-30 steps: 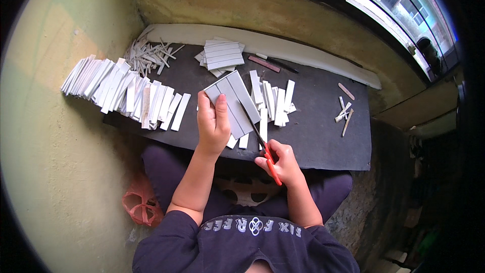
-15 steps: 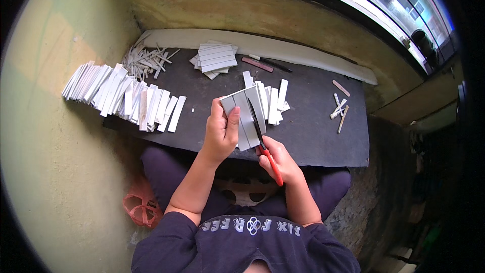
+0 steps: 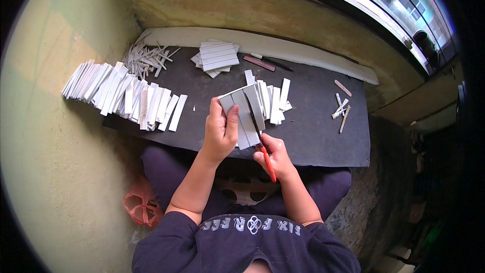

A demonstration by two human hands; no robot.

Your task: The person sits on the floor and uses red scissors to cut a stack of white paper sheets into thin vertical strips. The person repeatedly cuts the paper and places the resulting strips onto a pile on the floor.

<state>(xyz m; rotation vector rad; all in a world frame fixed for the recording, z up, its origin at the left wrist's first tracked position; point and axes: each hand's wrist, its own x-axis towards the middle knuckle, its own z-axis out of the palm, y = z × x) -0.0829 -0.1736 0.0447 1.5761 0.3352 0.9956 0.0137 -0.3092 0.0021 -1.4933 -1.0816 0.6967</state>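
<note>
My left hand (image 3: 220,130) holds a grey-white card sheet (image 3: 243,116) upright over the dark board (image 3: 313,136), thumb on its face. My right hand (image 3: 273,157) grips red-handled scissors (image 3: 258,136), whose dark blades run up across the sheet along a line, cutting a strip from its right side. Cut white strips (image 3: 275,102) lie just behind the sheet on the board.
A long row of white strips (image 3: 121,93) lies at the board's left end, thin offcuts (image 3: 146,58) behind it. A stack of sheets (image 3: 218,56), a pen (image 3: 270,61) and a pink stick (image 3: 258,63) sit at the back. Small scraps (image 3: 341,107) lie right. A pink object (image 3: 142,206) rests on the floor.
The sheet has been lifted nearer and turned slightly in my left hand. The scissor blades have advanced further up across it.
</note>
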